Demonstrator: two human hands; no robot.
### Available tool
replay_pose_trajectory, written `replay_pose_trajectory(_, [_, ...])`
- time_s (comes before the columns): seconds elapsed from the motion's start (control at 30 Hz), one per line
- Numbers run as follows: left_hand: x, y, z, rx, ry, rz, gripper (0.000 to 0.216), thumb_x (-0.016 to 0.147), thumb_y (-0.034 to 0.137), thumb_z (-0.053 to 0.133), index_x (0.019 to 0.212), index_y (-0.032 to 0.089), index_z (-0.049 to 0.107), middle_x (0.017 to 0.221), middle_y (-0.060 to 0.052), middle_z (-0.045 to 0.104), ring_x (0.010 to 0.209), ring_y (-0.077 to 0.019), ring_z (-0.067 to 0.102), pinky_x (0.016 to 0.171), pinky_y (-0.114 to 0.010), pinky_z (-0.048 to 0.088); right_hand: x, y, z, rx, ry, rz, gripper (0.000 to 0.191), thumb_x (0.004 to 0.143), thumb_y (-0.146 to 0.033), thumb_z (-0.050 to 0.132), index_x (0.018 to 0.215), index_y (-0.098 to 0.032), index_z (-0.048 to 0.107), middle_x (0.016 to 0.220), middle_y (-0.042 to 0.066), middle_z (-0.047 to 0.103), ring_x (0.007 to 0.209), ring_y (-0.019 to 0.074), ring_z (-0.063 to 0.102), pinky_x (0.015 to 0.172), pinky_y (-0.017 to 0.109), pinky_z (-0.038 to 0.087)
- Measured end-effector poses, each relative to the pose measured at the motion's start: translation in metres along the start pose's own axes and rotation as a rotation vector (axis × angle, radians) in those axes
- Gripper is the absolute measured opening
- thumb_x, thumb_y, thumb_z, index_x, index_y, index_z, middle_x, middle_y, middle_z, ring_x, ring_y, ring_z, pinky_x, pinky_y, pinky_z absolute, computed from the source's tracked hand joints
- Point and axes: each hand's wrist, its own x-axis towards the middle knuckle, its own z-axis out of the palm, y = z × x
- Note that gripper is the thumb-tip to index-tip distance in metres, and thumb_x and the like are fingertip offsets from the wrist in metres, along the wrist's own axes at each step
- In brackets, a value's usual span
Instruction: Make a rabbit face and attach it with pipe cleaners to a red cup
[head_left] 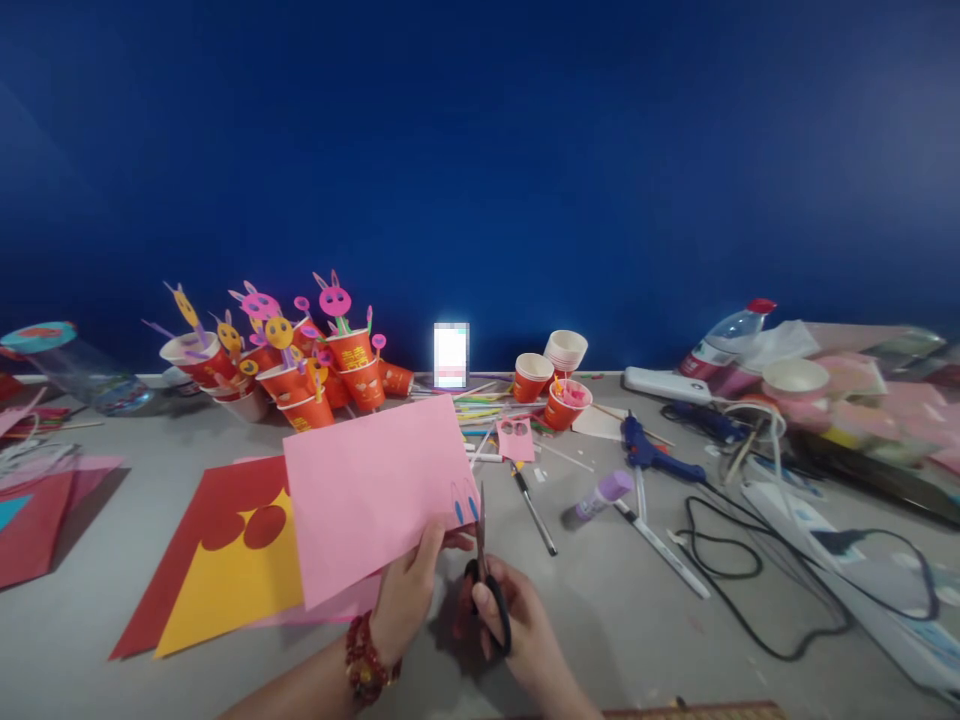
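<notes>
While left hand (411,580) pinches pink sheet (367,500) by lower edge above tabletop (630,650), right hand (529,620) grips scissors (481,540), fingers round handles, blades pointing away from wearer, just right of blue-centred ear shapes (460,508) at sheet's lower-right corner.

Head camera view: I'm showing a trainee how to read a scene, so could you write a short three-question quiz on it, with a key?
1. Which hand holds the scissors?
2. True or false: the left hand holds the pink sheet.
3. What colour is the glue gun: A) green, B) blue or C) yellow?

Key:
1. The right hand.
2. True.
3. B.
</notes>
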Motion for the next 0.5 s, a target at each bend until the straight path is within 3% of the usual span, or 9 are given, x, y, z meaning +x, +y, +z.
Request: replay_pose_trajectory(0.5, [0.0007, -0.0027, 0.0012, -0.04, -0.009, -0.038, 0.046, 0.09, 0.054, 0.046, 0.073, 0.024, 0.075, 0.089, -0.008, 0.079, 0.094, -0.0275, 0.071, 0.099, -0.035, 0.049, 0.0005, 0.0077, -0.0006, 0.006, 0.057, 0.043, 0.059, 0.068, -0.073, 0.071, 0.077, -0.019, 0.048, 0.056, -0.004, 0.054, 0.042, 0.0109, 0.057, 0.033, 0.016, 0.033])
